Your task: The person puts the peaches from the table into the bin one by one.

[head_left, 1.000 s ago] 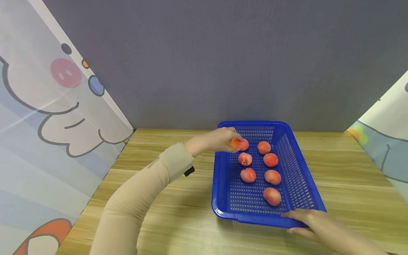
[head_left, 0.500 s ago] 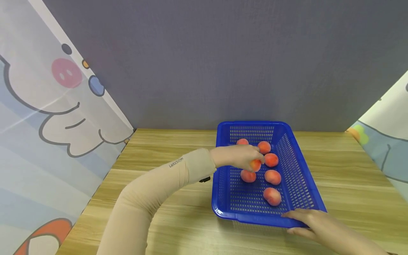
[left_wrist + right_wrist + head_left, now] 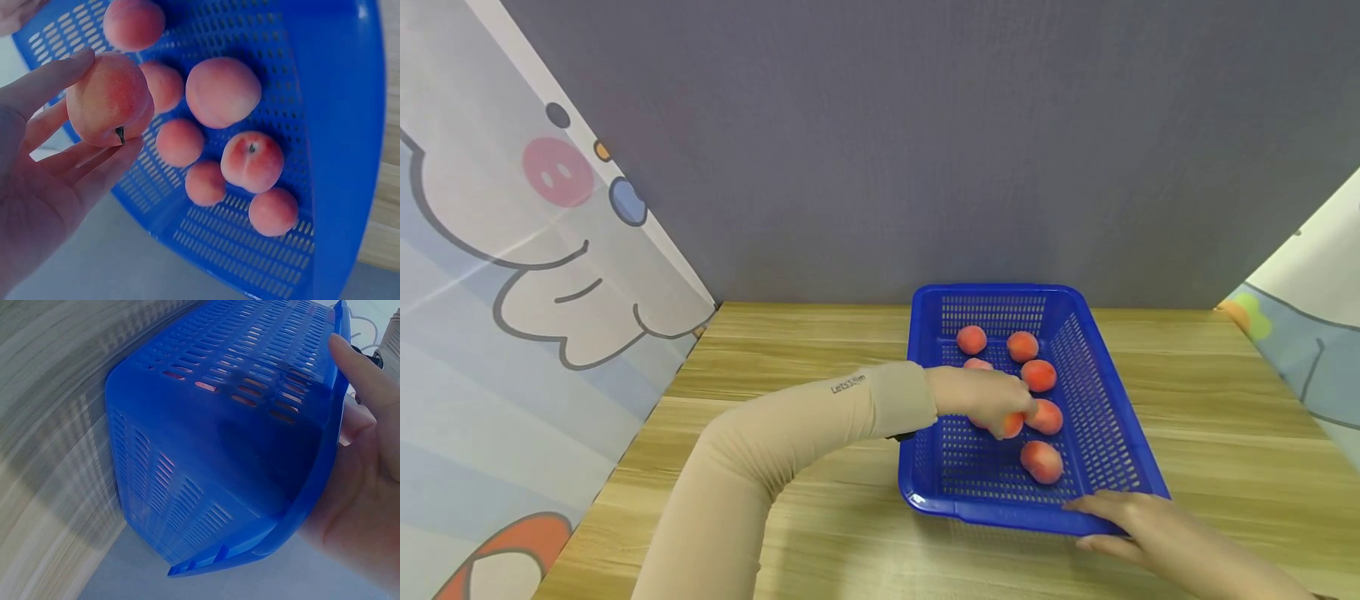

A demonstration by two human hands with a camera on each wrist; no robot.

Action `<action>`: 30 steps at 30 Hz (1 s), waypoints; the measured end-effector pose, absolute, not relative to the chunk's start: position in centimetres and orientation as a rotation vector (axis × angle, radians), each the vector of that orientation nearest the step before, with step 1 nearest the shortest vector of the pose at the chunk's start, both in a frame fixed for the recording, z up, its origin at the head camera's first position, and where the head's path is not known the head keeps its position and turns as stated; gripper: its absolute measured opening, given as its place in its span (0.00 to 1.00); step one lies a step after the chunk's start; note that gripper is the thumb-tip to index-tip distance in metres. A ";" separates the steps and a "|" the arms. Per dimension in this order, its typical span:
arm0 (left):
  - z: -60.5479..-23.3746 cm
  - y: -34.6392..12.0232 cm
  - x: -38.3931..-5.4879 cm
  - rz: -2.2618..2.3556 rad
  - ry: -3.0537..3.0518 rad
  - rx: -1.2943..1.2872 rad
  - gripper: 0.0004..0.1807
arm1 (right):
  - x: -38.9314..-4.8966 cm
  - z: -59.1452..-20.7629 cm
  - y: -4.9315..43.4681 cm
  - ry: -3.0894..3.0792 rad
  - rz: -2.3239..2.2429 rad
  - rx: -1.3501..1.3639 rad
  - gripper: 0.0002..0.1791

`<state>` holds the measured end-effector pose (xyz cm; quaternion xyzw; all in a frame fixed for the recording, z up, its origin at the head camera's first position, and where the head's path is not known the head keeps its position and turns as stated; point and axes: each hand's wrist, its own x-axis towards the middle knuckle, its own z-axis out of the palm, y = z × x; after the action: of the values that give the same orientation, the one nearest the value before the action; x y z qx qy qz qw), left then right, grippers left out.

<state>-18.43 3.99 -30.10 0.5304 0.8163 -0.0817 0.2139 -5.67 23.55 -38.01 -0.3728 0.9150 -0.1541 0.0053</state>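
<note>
A peach [image 3: 109,100] with a short dark stem is pinched between the thumb and fingers of my left hand [image 3: 988,397]. The hand is over the middle of a blue plastic basket [image 3: 917,492], above the other peaches. Several peaches lie apart or close together on the basket's slotted floor, among them one peach [image 3: 1041,462] near the front and another peach [image 3: 972,339] at the back left. In the head view, my left hand partly hides the peaches in the left row. My right hand [image 3: 1138,527] grips the basket's rim at the front right corner, thumb below the edge.
The basket stands on a wood-grain table [image 3: 820,492], close to the grey wall [image 3: 880,150] behind. Cartoon-printed curtains [image 3: 512,350] hang at both sides. My left forearm, in a beige sleeve [image 3: 790,429], crosses the basket's left rim.
My left hand has carried the peach from the basket's back left corner rightward and toward the front, down to its middle. The right hand has stayed on the rim.
</note>
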 end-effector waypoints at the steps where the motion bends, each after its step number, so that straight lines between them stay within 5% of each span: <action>1: -30.3 4.1 -18.4 -0.247 2.261 1.489 0.14 | -5.7 -38.0 23.5 2.863 -0.480 -1.163 0.15; 30: -34.5 4.6 -16.7 -0.601 2.076 1.580 0.07 | -5.7 -38.0 23.5 2.893 -0.510 -1.217 0.15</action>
<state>-16.66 4.59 -34.50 0.5745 0.7545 -0.2183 0.2302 -5.71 23.50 -37.98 -0.3827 0.9097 -0.1603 -0.0189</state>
